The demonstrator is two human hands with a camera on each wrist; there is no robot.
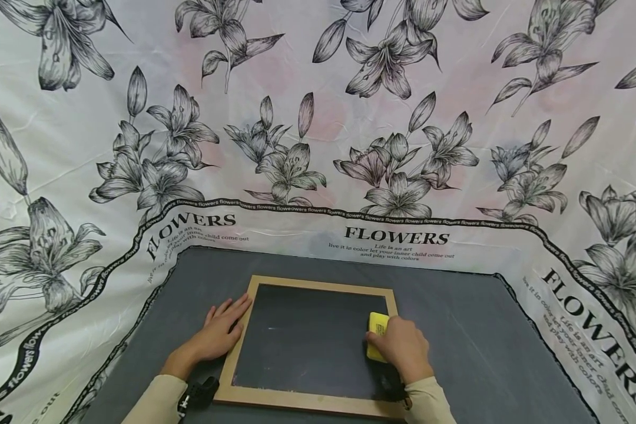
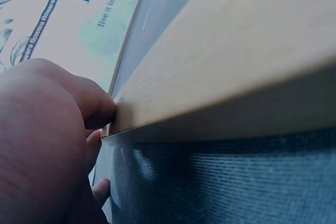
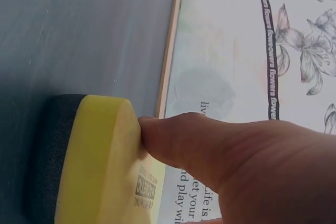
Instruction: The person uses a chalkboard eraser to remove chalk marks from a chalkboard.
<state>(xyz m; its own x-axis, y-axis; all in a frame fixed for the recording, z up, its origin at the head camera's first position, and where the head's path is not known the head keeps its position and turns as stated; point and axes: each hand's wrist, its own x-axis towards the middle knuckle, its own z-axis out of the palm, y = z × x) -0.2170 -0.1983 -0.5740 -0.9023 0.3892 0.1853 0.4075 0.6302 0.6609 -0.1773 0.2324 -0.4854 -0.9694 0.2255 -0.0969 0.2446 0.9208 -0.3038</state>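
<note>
A small chalkboard [image 1: 307, 344] with a light wooden frame [image 1: 323, 285] lies on the grey table. Along its left side rests my left hand [image 1: 218, 333], fingers stretched out and touching the frame's edge. In the left wrist view, the thumb and fingertips meet the corner of the wooden frame [image 2: 236, 45]. My right hand [image 1: 409, 347] grips a yellow board eraser [image 1: 378, 324] at the right part of the black surface. The right wrist view shows the thumb on the eraser's yellow side [image 3: 97, 156], its dark felt [image 3: 50, 150] against the board. The other right fingers are mostly hidden.
Grey cloth [image 1: 471, 330] covers the table around the board. A white covering with printed lilies [image 1: 392, 65] and lettering stands behind and to both sides. Dark wrist straps [image 1: 198, 393] sit at both cuffs. Faint pale marks show on the black surface.
</note>
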